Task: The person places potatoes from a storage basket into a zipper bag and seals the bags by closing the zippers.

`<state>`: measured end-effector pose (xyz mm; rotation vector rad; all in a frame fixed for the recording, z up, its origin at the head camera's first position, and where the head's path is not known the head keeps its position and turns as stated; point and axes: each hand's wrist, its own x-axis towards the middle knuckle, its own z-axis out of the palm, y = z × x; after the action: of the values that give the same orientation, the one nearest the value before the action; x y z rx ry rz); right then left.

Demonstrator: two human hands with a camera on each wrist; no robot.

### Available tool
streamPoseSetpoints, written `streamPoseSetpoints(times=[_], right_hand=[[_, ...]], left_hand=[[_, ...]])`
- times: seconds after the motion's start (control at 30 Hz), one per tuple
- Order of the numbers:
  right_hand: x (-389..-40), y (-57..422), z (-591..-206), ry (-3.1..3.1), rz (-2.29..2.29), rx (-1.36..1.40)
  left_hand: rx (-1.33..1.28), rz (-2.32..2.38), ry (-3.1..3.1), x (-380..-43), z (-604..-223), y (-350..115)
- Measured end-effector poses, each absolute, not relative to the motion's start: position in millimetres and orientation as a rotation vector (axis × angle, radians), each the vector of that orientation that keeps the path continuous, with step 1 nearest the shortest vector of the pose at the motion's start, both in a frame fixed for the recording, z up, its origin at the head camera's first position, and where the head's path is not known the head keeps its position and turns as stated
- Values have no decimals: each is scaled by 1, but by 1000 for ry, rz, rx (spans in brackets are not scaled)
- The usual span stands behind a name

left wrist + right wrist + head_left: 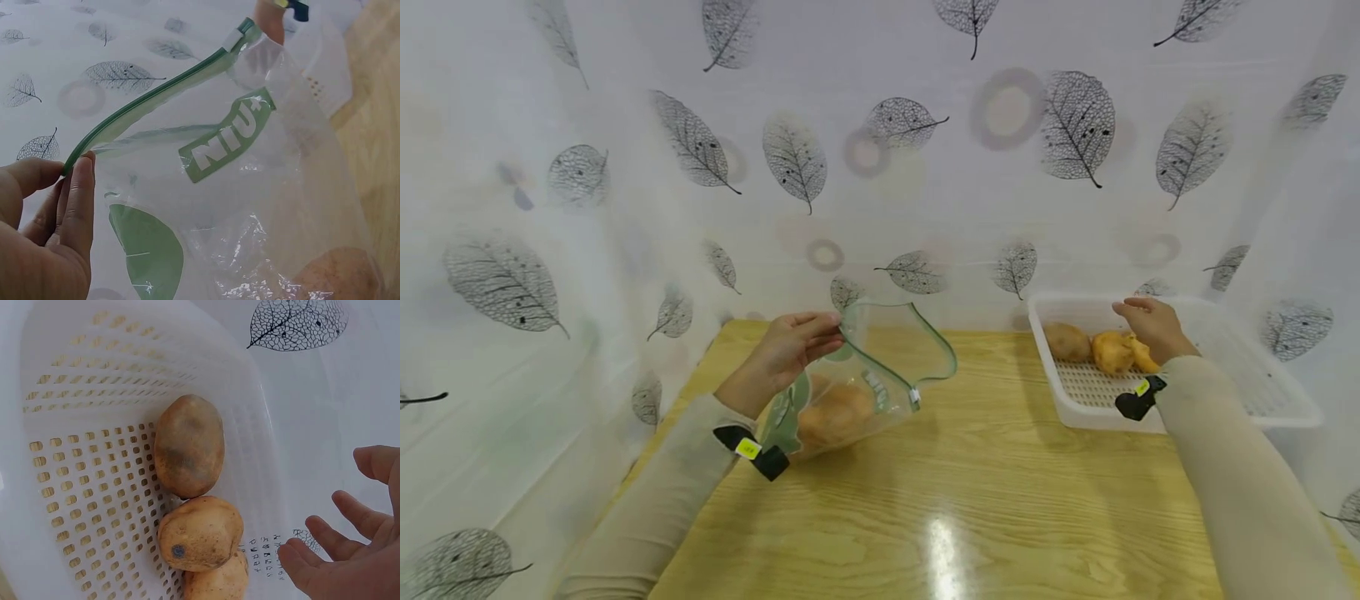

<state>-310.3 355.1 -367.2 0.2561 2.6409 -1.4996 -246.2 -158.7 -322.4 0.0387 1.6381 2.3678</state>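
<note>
My left hand (790,348) pinches the rim of a clear zip bag (300,169) between thumb and fingers. The bag has green print, a green zip edge and a white slider (915,395); its mouth gapes toward the right. Potatoes (835,414) show through its lower part. Over the white perforated basket (1060,392), my right hand (1156,327) is held with spread, relaxed fingers and nothing in it. Below that hand lie a brownish potato (189,447), a yellower potato (201,532) with a dark spot, and another yellow potato (219,581) partly hidden behind it.
The wood-grain table (1000,500) carries the bag at left and the basket at right. A pale curtain (880,192) with leaf prints hangs along the back and sides. The basket's raised wall (1052,367) faces the bag.
</note>
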Motion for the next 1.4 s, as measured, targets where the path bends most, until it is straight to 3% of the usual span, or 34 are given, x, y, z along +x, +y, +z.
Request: streamPoseSetpoints(times=[0.37, 0.57, 0.87, 1.4], right_hand=[[-307, 374, -388, 2652, -1464, 474], [-309, 375, -396, 2670, -1305, 282], [-314, 366, -411, 2826, -588, -188], [-310, 356, -435, 2937, -531, -55]], left_hand=[[70, 2351, 1649, -243, -323, -160], [75, 2345, 1642, -243, -325, -160], [94, 2347, 1634, -243, -325, -159], [97, 2349, 1629, -244, -328, -158]])
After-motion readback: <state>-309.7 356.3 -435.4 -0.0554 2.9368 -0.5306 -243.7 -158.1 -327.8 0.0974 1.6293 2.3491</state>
